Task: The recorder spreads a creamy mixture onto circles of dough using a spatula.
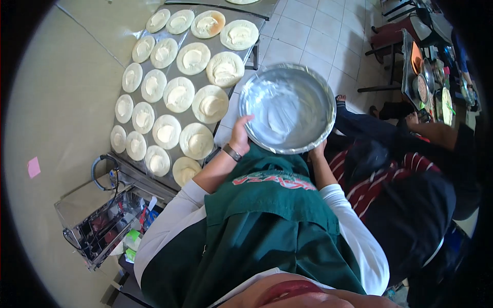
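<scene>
A round metal bowl (285,111), smeared inside with a whitish film, is held up in front of my green apron. My left hand (241,134) grips its near left side, with the thumb over the rim. Under the right side of the bowl is my right hand (318,149), its fingers mostly hidden by the metal. To the left, rows of round flatbreads (179,94) lie on a grey table (184,115), each with a pale creamy spread in its middle. One flatbread (208,24) at the far end has a brownish orange patch.
A person in a dark garment and striped cloth (408,200) is close on my right. Behind them, a table (408,77) carries pans and dishes. A clear-sided case (104,223) stands at lower left, by the wall (61,107). The floor is tiled (304,34).
</scene>
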Demonstrator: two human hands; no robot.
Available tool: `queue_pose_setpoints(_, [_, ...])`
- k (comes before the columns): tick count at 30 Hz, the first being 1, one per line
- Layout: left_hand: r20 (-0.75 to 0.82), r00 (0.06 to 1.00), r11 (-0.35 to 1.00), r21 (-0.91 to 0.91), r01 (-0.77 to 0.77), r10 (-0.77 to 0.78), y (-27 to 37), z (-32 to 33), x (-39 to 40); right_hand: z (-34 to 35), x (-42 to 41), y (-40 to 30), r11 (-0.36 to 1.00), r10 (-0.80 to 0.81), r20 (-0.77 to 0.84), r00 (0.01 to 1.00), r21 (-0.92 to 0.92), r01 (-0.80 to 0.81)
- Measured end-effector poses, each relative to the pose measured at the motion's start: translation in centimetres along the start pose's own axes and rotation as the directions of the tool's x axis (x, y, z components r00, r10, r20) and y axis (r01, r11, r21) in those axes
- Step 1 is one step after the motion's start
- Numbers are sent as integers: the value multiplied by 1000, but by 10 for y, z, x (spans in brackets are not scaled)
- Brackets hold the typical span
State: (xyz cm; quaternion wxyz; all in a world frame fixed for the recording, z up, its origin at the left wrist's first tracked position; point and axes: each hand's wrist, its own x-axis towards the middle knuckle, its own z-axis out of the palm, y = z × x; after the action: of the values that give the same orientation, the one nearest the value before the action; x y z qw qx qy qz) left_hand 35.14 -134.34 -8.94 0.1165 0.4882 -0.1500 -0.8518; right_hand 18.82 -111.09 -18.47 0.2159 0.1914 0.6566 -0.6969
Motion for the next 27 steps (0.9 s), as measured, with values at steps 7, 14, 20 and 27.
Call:
queue_pose_setpoints(7, [-112, 992, 961, 275, -31, 64, -103, -53, 76, -77, 56, 54, 952, 60, -143, 988, -289, -99])
queue_pose_setpoints(14, [-268, 947, 956, 179, 231, -178, -138, -109, 166, -87, 68, 109, 919, 250, -91, 964, -292, -265])
queue_pose_setpoints(20, [-396, 915, 997, -45, 69, -81, -152, -171, 284, -107, 84, 149, 887, 369, -136, 919, -243, -392])
queue_pose_setpoints(27, [-408, 910, 923, -318, -217, 73, -115, -251, 423, -126, 121, 177, 922, 255, -5, 967, -299, -245])
